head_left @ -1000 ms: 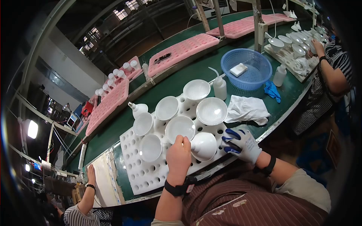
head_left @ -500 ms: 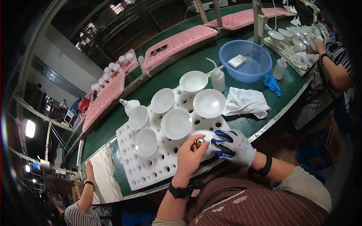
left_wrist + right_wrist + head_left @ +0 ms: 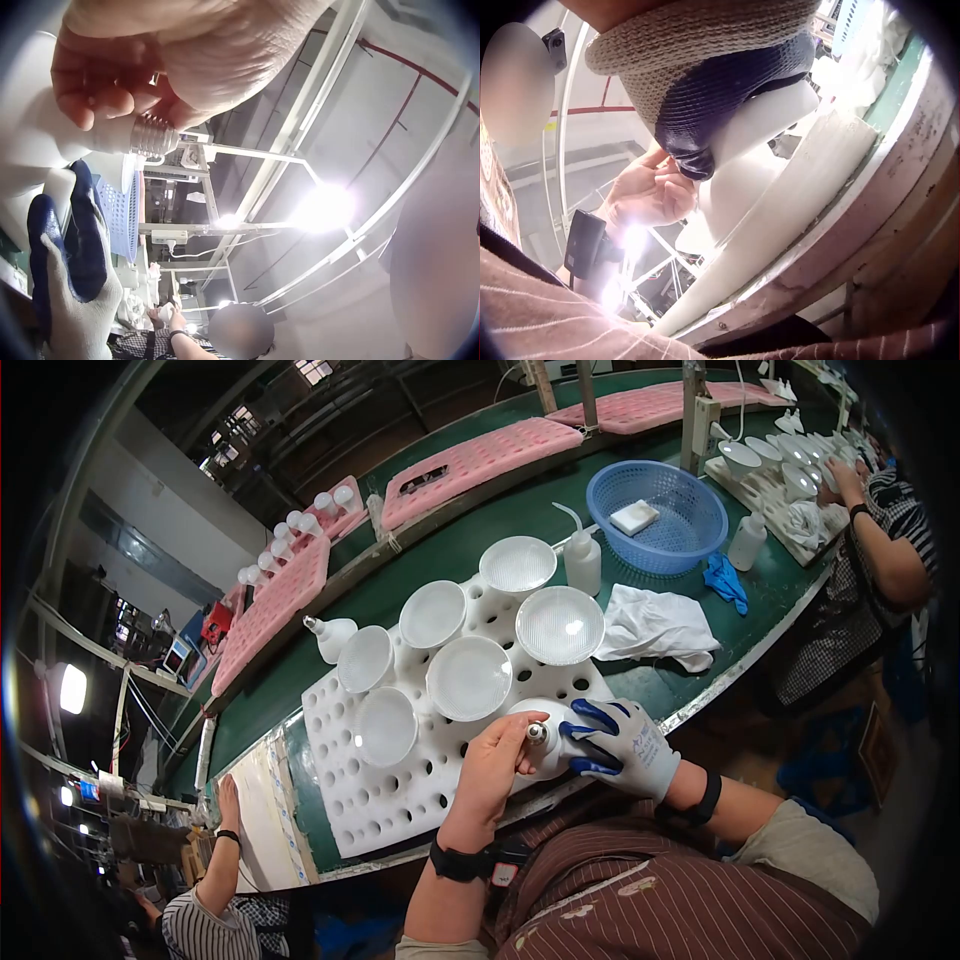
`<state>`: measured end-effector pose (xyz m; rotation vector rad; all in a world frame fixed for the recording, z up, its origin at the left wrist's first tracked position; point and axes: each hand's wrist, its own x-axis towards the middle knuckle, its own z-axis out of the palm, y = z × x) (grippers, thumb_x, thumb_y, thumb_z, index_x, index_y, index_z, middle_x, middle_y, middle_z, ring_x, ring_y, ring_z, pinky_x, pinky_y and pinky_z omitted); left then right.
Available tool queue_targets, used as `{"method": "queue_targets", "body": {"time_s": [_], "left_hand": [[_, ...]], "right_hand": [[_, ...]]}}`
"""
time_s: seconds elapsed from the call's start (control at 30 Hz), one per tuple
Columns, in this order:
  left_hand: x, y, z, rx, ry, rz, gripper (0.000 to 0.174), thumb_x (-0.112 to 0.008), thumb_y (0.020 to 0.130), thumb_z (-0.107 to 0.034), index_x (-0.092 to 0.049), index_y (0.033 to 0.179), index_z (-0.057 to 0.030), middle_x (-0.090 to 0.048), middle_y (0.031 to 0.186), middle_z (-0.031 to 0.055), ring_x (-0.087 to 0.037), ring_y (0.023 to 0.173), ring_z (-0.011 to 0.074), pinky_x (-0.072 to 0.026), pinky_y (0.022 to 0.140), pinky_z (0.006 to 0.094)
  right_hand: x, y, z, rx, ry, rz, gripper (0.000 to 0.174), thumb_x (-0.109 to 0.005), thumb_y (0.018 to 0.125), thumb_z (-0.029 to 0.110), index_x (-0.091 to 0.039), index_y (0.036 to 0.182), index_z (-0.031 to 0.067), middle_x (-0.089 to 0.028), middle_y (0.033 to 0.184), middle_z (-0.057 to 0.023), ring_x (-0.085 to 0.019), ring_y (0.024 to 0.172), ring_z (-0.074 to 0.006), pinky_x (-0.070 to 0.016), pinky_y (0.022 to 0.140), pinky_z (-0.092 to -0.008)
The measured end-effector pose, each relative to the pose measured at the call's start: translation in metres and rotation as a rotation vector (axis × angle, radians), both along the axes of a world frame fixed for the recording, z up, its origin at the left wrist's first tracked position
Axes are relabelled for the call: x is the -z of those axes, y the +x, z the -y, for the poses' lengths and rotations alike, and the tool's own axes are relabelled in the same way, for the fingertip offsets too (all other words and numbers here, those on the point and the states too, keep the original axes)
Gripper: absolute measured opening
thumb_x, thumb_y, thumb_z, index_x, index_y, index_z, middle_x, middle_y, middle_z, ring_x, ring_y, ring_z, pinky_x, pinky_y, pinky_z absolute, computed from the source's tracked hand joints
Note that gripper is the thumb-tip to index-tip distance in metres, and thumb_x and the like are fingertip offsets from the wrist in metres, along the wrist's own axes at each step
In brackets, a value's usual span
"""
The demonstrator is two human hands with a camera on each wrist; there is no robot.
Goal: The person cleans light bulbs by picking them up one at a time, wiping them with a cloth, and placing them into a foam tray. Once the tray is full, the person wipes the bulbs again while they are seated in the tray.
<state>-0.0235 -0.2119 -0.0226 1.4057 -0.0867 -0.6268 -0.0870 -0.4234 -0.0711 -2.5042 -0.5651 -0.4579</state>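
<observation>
My bare left hand (image 3: 490, 765) pinches the metal screw base of a white reflector bulb (image 3: 548, 758) at the near edge of the foam tray (image 3: 365, 830). In the left wrist view, fingertips and thumb close around the bulb's neck beside the threaded base (image 3: 152, 136). Wearing a white glove with blue-coated fingers, my right hand (image 3: 628, 748) is against the bulb's side. Between its fingers it grips a white block-like pad (image 3: 776, 114), pressed close to the bulb's white body. Several more reflector bulbs, such as one bulb (image 3: 470, 678), stand face up in the tray.
Behind the tray stand a squeeze bottle (image 3: 582, 565) and a blue basket (image 3: 700, 540) holding a white block (image 3: 634, 516). A white cloth (image 3: 655, 628) and blue glove (image 3: 725, 582) lie to the right. One bulb (image 3: 330, 638) lies at the tray's left. Other people work at both sides.
The left hand has turned the bulb so its screw base points up toward the head camera. The right hand has come in from beside the bulb and now works against it.
</observation>
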Motion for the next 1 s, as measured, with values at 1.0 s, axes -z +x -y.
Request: {"method": "queue_targets", "body": {"time_s": [1.0], "left_hand": [[0.001,-0.025,-0.020,-0.300,0.703,0.870,0.013,-0.063,0.088,-0.013,-0.058,0.091,-0.0018,-0.062,0.068,0.0121,-0.060,0.056,0.0246,-0.0469,0.055,0.0345]], "right_hand": [[-0.004,0.015,-0.010,-0.116,-0.063,0.046,0.045,-0.070,0.076,0.036,-0.061,0.119,0.0234,-0.049,0.133,-0.0098,-0.051,0.112,-0.0317,-0.0406,0.094,-0.0465]]}}
